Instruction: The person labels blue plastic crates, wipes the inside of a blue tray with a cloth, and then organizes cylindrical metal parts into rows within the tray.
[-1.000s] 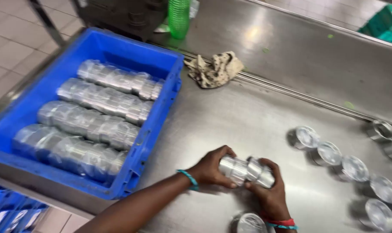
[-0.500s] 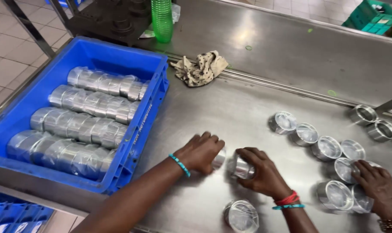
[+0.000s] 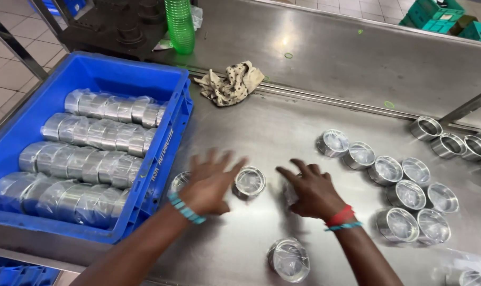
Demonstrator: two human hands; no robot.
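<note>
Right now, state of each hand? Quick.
Left hand: open, fingers spread, blurred, holding nothing; next to a wrapped metal ring.
Right hand: palm down on the steel table, fingers loosely curled; cannot tell if it covers something.

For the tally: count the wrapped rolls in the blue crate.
4 wrapped rolls in the blue crate: back roll, second roll, third roll, front roll, side by side. Others may hide beneath.

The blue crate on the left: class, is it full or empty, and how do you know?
Nearly full. The blue crate holds four rows of plastic-wrapped metal rings lying on their sides, covering most of its floor.
</note>
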